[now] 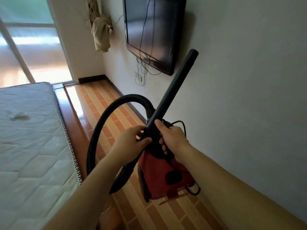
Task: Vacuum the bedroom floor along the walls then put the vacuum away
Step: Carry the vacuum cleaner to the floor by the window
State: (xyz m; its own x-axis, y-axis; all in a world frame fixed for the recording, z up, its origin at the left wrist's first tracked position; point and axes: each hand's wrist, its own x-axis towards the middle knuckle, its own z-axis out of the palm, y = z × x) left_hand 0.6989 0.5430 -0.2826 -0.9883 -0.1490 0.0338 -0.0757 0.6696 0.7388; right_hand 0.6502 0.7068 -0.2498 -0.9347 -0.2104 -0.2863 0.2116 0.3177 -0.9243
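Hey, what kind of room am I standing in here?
Most likely a bedroom: a white quilted mattress lies at left, and a black flat-screen television is mounted opposite it.

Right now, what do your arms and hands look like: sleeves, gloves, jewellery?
Left hand and right hand are bare: no gloves, no rings visible. Left forearm and right forearm are bare too, with no sleeve, watch or bracelet showing up to the frame edge.

Head-worn view, close above vacuum (154,173)
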